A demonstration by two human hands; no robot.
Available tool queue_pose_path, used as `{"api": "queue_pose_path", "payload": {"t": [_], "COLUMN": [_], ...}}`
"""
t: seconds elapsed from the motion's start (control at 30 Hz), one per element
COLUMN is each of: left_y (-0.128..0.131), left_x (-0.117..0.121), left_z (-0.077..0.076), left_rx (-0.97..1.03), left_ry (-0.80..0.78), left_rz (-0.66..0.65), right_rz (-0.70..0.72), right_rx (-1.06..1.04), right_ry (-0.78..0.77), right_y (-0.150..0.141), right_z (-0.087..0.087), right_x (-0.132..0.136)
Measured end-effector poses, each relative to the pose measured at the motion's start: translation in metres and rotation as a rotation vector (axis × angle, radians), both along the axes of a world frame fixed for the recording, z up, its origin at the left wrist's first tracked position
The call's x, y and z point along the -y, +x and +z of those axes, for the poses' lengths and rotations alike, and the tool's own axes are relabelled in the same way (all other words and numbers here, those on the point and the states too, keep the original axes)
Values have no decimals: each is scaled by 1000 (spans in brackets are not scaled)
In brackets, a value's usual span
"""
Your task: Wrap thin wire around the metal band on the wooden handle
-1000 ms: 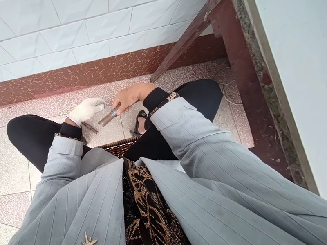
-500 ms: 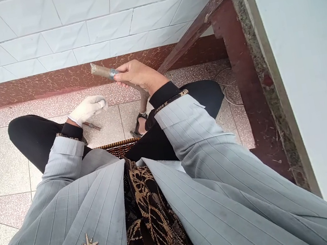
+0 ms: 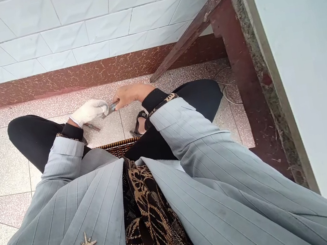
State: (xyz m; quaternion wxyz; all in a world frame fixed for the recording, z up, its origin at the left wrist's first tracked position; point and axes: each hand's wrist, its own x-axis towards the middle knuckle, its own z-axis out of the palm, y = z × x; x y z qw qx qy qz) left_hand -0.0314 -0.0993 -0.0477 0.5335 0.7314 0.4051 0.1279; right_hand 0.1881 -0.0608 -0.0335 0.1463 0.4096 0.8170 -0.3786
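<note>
My right hand (image 3: 125, 96), bare, is closed around a brown stick with grey wire (image 3: 112, 107) wound round it near the end. Close in front of that end is my left hand (image 3: 89, 110), in a white knitted glove. Its thumb and fingers are pinched together beside the stick's tip; what they hold, if anything, is too small to make out. Below the glove, a thin reddish-brown rod-like thing (image 3: 92, 127) shows against the floor, partly hidden at its left end. Most of the stick is hidden behind my right hand and arm.
I sit with knees apart, facing a white tiled wall (image 3: 63, 39). A woven wicker edge (image 3: 119, 148) shows between my legs, near a dark shoe (image 3: 139, 124). To the right stands a red-brown wooden frame (image 3: 244, 68) with a slanting brace (image 3: 186, 34); a pale cable (image 3: 232, 99) lies beside it.
My right hand first raised the stick toward the wall, then lowered it again, so its wire-wound end now meets the gloved fingers. My left hand has barely moved.
</note>
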Motion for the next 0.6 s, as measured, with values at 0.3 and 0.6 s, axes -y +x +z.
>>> {"api": "queue_pose_path", "payload": {"t": [0.3,0.6], "left_y": [-11,-1], "left_x": [-7,1], "left_z": [0,6], "left_rx": [247,284], "left_ry": [-167,-250], "left_rz": [158,17], "right_rz": [-49,-816], "right_rx": [-467,-908], "right_ry": [-374,-93], "right_y": [22,16], "right_z": [29,5], "right_x": [-2,-15]}}
